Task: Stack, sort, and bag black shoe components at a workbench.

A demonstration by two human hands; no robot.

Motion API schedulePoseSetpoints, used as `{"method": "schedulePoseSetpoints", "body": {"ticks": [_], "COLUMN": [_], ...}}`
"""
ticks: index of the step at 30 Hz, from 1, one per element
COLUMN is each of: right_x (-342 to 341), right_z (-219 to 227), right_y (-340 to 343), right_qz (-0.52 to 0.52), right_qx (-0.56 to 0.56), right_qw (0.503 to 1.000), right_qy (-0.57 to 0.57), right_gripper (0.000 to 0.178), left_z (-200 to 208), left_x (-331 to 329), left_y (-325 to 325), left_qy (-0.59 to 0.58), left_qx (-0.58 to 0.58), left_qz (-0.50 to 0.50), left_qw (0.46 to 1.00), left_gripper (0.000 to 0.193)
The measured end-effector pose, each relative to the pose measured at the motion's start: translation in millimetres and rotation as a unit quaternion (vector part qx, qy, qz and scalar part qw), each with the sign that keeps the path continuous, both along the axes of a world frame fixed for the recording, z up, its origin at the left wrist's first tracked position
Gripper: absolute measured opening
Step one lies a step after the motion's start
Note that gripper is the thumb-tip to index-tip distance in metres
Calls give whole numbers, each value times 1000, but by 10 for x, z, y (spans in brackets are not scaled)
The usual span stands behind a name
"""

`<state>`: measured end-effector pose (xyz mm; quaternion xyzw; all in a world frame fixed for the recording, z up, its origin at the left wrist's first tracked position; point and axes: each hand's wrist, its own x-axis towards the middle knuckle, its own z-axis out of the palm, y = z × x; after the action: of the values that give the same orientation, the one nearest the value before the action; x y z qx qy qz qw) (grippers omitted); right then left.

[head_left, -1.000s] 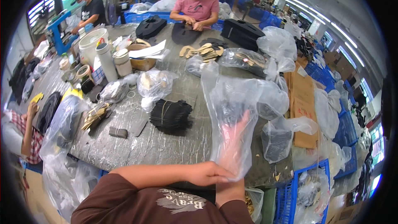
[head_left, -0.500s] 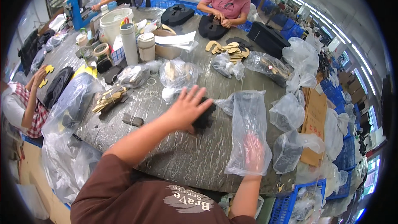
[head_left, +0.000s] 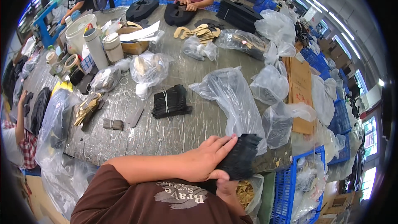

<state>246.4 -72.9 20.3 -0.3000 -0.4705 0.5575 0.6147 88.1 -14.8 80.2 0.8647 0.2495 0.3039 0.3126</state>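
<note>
Near the table's front edge, my left hand (head_left: 207,159) is closed on the side of a stack of thin black pieces (head_left: 242,153). My right hand (head_left: 226,187) is at the stack's lower end, fingers partly hidden, and seems to grip it too. Touching the stack's far end is a clear plastic bag (head_left: 228,93), laid flat with its near end around or beside the pieces; I cannot tell which. A second black bundle (head_left: 170,101), tied with a pale band, lies on the table (head_left: 188,130) beyond my left forearm.
A small tied dark bundle (head_left: 113,124) and tan pieces (head_left: 87,110) lie at left. Filled clear bags (head_left: 277,126) and brown cardboard (head_left: 300,95) line the right side, above a blue crate (head_left: 285,191). Co-workers sit across the table and at left; tumblers (head_left: 95,47) stand far left.
My right hand has come out of the plastic bag toward me. My left hand has moved from above the tied bundle to the near edge, now holding a black stack. The view has shifted.
</note>
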Motion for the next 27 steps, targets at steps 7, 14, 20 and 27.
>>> {"method": "schedulePoseSetpoints", "body": {"ticks": [7, 14, 20, 27], "right_x": [747, 804, 780, 627], "right_z": [38, -145, -391, -205], "right_y": [-443, -431, 154, 925], "right_qz": [52, 138, 10, 20], "right_qx": [-53, -102, -299, -196], "right_qw": [954, 927, 933, 921], "right_qy": [289, 334, 199, 335], "right_gripper": [98, 94, 68, 54], "left_z": [41, -362, -220, -356], "left_x": [263, 602, 557, 376], "left_y": [53, 345, 297, 232], "left_qy": [43, 224, 75, 20], "left_qx": [160, 222, 139, 66], "left_qz": [67, 117, 157, 127], "left_qw": [984, 942, 975, 989], "left_gripper": [61, 15, 14, 32]}}
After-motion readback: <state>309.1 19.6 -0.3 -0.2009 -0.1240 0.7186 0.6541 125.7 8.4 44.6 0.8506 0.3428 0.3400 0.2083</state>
